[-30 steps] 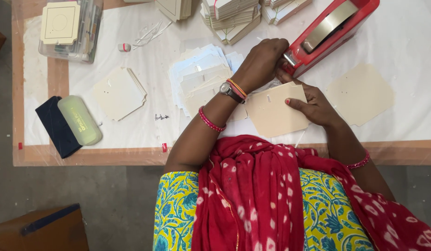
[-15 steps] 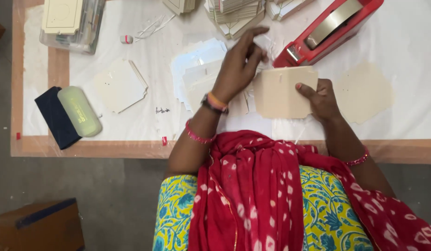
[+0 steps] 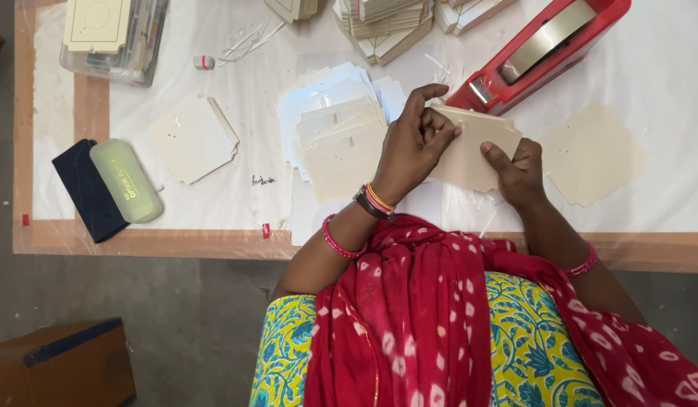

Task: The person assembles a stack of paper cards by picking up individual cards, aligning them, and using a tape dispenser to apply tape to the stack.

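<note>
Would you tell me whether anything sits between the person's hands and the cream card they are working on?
Nothing visible does: the left hand presses on the cream card from above, and the right hand grips its lower edge.

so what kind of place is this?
Likely a small hand-assembly or packaging workbench. Both hands, left hand and right hand, hold a cream die-cut card; stacks of cut card sit at the back, beside a red tape dispenser on a paper-covered table.

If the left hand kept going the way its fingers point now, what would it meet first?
The left hand points up and right over the cream card; straight on, it would likely meet the red tape dispenser first, though depth is unclear.
</note>
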